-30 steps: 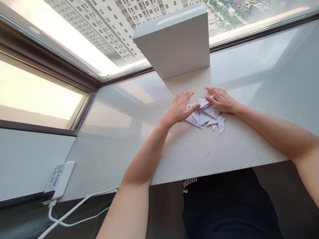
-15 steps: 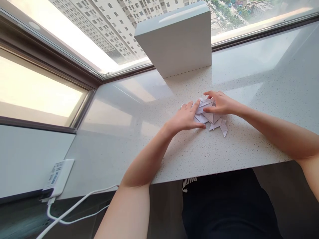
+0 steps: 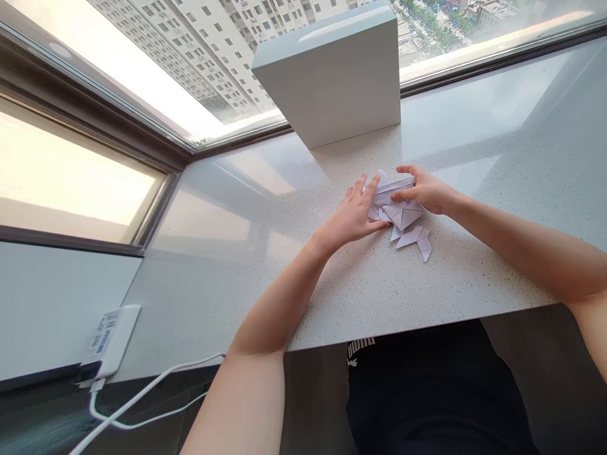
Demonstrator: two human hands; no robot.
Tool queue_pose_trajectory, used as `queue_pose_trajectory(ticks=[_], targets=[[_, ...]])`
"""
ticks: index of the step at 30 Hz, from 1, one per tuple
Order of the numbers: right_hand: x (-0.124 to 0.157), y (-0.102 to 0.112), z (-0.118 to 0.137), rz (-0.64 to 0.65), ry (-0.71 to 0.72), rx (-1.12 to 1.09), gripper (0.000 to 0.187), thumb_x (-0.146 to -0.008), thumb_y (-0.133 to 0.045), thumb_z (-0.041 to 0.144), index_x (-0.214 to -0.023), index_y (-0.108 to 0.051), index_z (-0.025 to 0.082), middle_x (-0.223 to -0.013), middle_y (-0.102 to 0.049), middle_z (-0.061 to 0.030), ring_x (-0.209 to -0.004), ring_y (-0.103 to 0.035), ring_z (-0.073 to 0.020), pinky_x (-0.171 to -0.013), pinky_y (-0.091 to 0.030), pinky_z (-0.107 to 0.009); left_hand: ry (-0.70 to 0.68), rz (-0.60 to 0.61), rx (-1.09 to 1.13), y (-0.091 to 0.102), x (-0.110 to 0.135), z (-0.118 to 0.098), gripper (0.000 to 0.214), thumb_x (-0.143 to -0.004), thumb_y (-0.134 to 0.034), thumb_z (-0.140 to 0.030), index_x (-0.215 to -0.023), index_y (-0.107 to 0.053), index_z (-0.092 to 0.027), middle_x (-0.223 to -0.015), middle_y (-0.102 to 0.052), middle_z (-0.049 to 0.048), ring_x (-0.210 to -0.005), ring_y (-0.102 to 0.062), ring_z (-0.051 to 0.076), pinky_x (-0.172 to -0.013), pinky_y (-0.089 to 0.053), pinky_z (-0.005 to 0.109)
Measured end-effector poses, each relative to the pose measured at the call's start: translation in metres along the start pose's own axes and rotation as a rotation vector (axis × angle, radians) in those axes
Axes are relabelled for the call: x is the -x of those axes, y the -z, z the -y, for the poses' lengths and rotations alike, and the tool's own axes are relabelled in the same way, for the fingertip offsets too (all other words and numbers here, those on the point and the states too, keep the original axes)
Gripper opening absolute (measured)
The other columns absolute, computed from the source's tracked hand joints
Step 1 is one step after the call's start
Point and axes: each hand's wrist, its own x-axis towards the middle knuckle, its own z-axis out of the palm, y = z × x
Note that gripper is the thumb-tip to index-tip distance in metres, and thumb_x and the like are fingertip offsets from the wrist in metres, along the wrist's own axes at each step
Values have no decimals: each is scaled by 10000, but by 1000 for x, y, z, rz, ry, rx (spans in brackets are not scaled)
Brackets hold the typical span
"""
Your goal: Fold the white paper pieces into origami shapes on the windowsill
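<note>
A small heap of white folded paper pieces point(image 3: 404, 215) lies on the speckled countertop between my hands. My left hand point(image 3: 353, 213) covers its left side, fingers stretched and thumb apart, touching the paper. A long folded paper strip point(image 3: 391, 191) lies across the top of the heap. My right hand point(image 3: 430, 193) grips the strip's right end, thumb in front and fingers behind. Nearer to me, an angled folded paper piece point(image 3: 421, 240) sits at the heap's edge, apart from both hands. My palms hide some of the paper.
A large white box-like panel point(image 3: 341, 82) stands behind the heap against the window. At the lower left are a white power strip point(image 3: 121, 338) and white cables point(image 3: 156, 382). The countertop's front edge point(image 3: 427, 319) runs just before my body.
Both hands have shifted slightly away from me, and the long strip now shows more clearly. My right hand has closed around the strip's end. The angled piece has barely moved.
</note>
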Motion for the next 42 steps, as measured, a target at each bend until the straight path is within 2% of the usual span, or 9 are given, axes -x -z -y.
queue_pose_trajectory(ticks=[6, 12, 15, 20, 24, 27, 30, 33, 42], targets=[[-7, 12, 12, -19, 170, 49, 602, -720, -1146, 256, -1208, -794, 276, -1020, -867, -38, -1011, -849, -313, -930, -763, -485, -92, -190, 49, 15, -4, -3, 1413, -935, -802, -1108, -2037, -276, -396, -2142, -253, 214, -2017, -149, 550, -1595, -237, 815], [19, 15, 45, -27, 654, 383, 432, -993, -993, 541, -1300, -876, 260, -1269, -901, -90, -1265, -835, -358, -1123, -687, -538, -95, -679, 372, 36, -10, -4, 977, -1109, -471, -1094, -1875, -483, -488, -2035, -480, 106, -1898, -492, 461, -1525, -443, 734], [38, 20, 61, 162, 705, 639, 460, -1017, -944, 600, -1366, -919, 301, -1391, -920, -98, -1382, -811, -404, -1233, -640, -589, -61, -784, 461, 40, -12, -2, 894, -1139, -346, -1085, -1768, -575, -491, -1933, -599, 79, -1821, -601, 402, -1498, -502, 675], [52, 40, 77, 518, 547, 918, 780, -910, -994, 719, -1619, -887, 409, -1598, -889, -60, -1542, -779, -461, -1290, -632, -612, 42, -532, 382, 49, -6, -8, 918, -1159, -410, -1048, -1726, -667, -374, -1860, -683, 148, -1782, -636, 407, -1472, -554, 640], [47, 53, 79, 380, 538, 1006, 744, -1010, -862, 740, -1674, -854, 404, -1622, -882, -72, -1548, -786, -475, -1275, -646, -615, 108, -93, 207, 48, 4, -20, 1046, -1074, -633, -1042, -1850, -614, -341, -1989, -578, 165, -1895, -501, 470, -1551, -456, 695], [40, 52, 71, 282, 470, 1120, 869, -960, -907, 731, -1740, -803, 360, -1726, -822, -118, -1626, -728, -526, -1315, -623, -664, 139, 98, 94, 36, 9, -23, 1309, -919, -809, -1070, -1980, -448, -394, -2119, -371, 134, -2004, -253, 520, -1601, -326, 765], [36, 40, 56, 333, 353, 1189, 1061, -854, -1002, 737, -1808, -742, 350, -1814, -755, -138, -1700, -664, -555, -1358, -602, -691, 163, 154, 50, 22, 9, -18, 1562, -774, -933, -1075, -2036, -313, -394, -2154, -251, 169, -2016, -124, 584, -1580, -285, 844], [37, 22, 42, 350, 279, 1215, 1233, -792, -1050, 720, -1892, -649, 332, -1835, -730, -173, -1740, -615, -586, -1382, -582, -726, 140, 170, 23, 14, 5, -12, 1616, -772, -961, -1027, -2052, -264, -330, -2123, -307, 231, -1995, -205, 591, -1585, -273, 817], [22, 20, 35, 185, 241, 1048, 1154, -847, -1046, 534, -1887, -611, 290, -1844, -701, -224, -1692, -665, -551, -1367, -603, -689, 63, 34, 20, 14, -2, -13, 1279, -933, -1009, -626, -1999, -404, -260, -1936, -594, 234, -1838, -511, 519, -1544, -410, 705]])
